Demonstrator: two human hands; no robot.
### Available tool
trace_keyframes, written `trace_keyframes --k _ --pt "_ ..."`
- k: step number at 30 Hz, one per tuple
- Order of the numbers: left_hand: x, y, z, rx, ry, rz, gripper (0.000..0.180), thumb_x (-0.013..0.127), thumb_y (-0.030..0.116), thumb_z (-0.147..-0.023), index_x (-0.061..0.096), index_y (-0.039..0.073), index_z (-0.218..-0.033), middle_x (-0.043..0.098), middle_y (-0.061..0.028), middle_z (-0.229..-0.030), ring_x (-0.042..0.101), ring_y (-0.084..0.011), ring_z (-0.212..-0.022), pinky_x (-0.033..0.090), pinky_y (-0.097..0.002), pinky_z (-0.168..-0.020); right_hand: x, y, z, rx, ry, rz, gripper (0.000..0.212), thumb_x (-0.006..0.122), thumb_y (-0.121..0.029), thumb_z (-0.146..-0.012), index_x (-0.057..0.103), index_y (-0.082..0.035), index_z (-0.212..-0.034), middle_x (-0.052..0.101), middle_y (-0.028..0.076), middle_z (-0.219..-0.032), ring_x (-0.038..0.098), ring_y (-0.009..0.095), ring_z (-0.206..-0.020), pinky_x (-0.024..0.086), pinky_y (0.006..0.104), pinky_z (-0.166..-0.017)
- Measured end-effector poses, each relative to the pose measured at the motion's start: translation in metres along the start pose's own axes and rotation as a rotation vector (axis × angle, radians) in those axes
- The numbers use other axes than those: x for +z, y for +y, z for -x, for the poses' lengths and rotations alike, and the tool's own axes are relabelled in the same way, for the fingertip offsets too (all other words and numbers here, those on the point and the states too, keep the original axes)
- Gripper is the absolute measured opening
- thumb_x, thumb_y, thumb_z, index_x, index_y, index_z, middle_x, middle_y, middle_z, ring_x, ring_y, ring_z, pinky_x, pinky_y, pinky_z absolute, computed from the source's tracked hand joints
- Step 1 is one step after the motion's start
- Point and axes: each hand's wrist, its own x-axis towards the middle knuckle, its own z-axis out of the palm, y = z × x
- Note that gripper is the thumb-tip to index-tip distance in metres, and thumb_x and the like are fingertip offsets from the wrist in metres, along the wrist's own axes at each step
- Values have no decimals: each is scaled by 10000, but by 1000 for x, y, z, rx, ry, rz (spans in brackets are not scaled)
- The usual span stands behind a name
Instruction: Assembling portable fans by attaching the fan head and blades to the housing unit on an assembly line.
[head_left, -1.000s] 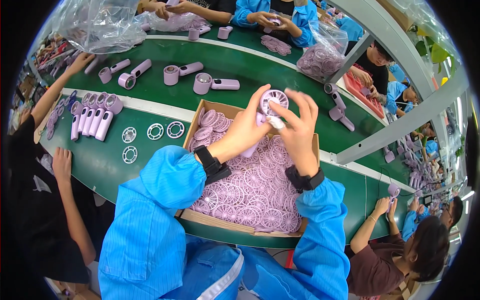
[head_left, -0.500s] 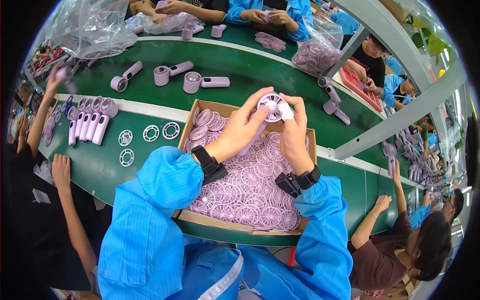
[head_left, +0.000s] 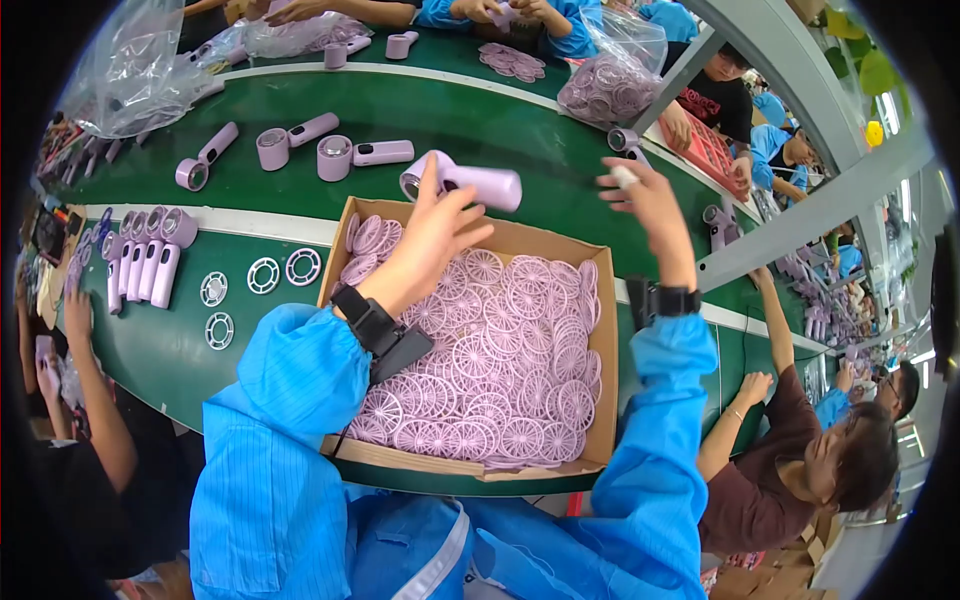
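Note:
A lilac handheld fan [head_left: 492, 188] is at the belt just beyond the box, its handle pointing right and slightly blurred. My left hand [head_left: 422, 238] is at its head, fingers spread and not wrapped around it; part of the fan is hidden behind them. Farther right, my right hand [head_left: 652, 205] hangs over the belt with its fingers apart and nothing in them. White wrapping [head_left: 625, 176] covers one fingertip. Near it lies another lilac fan [head_left: 624, 142]. Below my hands, a cardboard box [head_left: 604, 335] holds many lilac round fan grilles [head_left: 490, 350].
Several fans [head_left: 365, 153] lie along the green belt [head_left: 265, 100]. To the left are a row of fans [head_left: 150, 262] and loose rings [head_left: 263, 275]. A grey metal post [head_left: 770, 245] slants on the right. Other people work on both sides and across the belt.
Both hands have parted. The fan I held up has gone left and down to the belt, and my left hand has opened beside it. My right hand has moved right, toward another fan.

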Motion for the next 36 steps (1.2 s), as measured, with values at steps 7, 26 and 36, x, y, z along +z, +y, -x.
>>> trace_keyframes --k 7,26,36 --pt "8 -19 4 89 -61 -283 458 464 129 -911 373 89 -1358 447 -147 -1292 549 -184 -991 521 -297 -729 -129 220 -106 91 384 1040 402 533 -288 -831 584 -78 -1169 629 224 -1075 594 407 -1007 482 449 -857" --pt "11 -14 4 5 -130 -219 580 543 239 -928 258 29 -1387 595 -81 -995 596 -124 -740 494 -246 -604 46 -23 23 27 -699 -17 367 547 -182 -880 555 10 -1193 648 118 -1024 620 203 -858 491 344 -732" --pt "3 13 -1 202 -116 -26 812 638 188 -872 81 151 -1462 574 -113 -1046 629 -158 -677 526 -266 -514 155 17 56 -416 -453 807 292 524 -82 -819 566 29 -1086 645 213 -941 634 365 -873 507 423 -747"
